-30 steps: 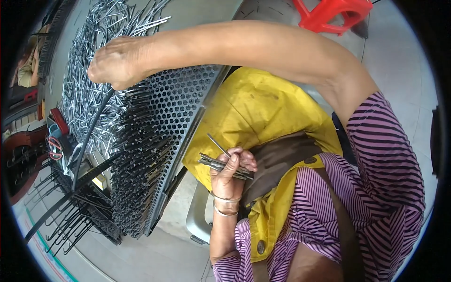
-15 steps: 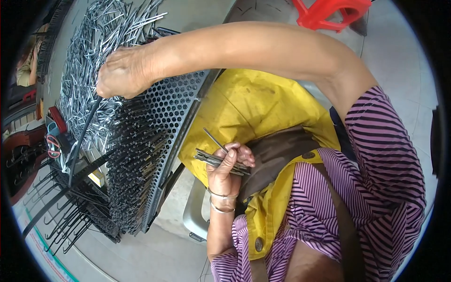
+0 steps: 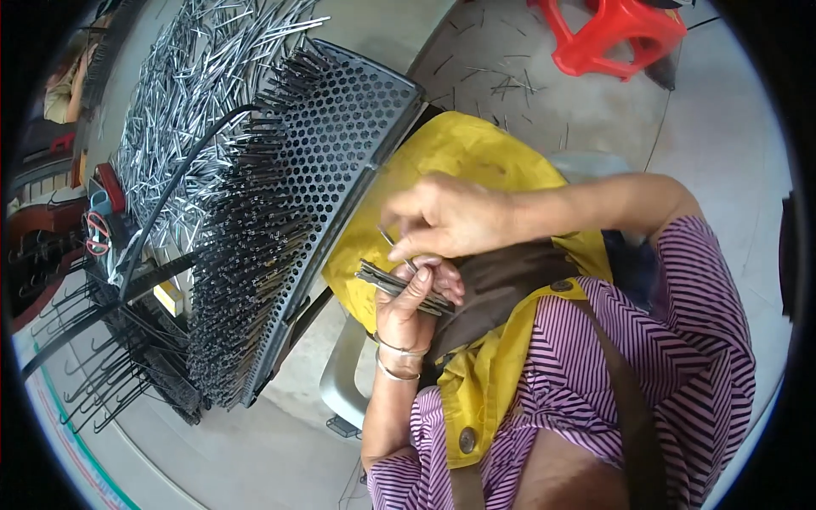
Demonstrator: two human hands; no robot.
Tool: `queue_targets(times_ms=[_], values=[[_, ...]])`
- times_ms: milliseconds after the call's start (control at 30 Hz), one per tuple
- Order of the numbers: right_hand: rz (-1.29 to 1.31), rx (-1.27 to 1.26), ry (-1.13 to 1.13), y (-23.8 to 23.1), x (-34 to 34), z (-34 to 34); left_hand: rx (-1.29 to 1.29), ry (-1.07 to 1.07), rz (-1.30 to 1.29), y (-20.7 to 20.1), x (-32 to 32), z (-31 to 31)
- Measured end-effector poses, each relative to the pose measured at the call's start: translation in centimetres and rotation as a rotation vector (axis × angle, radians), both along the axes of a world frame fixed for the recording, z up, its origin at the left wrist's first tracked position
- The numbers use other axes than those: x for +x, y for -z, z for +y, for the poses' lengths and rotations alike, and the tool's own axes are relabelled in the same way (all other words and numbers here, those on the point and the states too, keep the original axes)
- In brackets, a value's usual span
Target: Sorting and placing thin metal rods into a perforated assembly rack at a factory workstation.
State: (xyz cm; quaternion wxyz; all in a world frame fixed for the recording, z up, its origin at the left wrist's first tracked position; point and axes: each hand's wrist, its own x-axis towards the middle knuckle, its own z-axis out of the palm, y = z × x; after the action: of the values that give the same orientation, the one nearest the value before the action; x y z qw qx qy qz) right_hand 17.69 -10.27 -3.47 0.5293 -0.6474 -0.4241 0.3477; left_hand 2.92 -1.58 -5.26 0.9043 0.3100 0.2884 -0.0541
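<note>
The left hand (image 3: 416,297) is clenched around a bundle of thin metal pins (image 3: 399,285) in the lap, at 4 o'clock from the perforated rack (image 3: 340,144). The right hand (image 3: 446,217) pinches one pin's end with its fingers (image 3: 408,251). The pins look light, stiff and slippery (best gripped mid-shaft).

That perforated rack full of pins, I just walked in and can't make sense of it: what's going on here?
A seated person in a yellow apron holds a bundle of thin metal rods in the left hand. The right hand pinches one rod from the bundle. Beside them stands the perforated rack, partly filled, with loose rods piled behind it.
</note>
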Motion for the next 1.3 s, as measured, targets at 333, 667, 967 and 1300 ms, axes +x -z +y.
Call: queue_targets(times_ms=[333,667,967,1300], values=[[0.437,0.002,0.142,2.6,-0.5,-0.6,0.002,0.158,-0.035,0.4,-1.1,0.0],[-0.589,0.466,0.534,-1.7,6.7,4.4,0.309,0.21,-0.15,0.3,-4.1,-0.7],[-1.061,0.589,0.644,-0.6,9.5,11.1,0.103,0.002,-0.048,0.6,-3.0,-0.2],[-1.293,0.481,0.271,-0.2,9.2,12.0,-0.018,-0.153,-0.125,-1.4,1.6,1.6]])
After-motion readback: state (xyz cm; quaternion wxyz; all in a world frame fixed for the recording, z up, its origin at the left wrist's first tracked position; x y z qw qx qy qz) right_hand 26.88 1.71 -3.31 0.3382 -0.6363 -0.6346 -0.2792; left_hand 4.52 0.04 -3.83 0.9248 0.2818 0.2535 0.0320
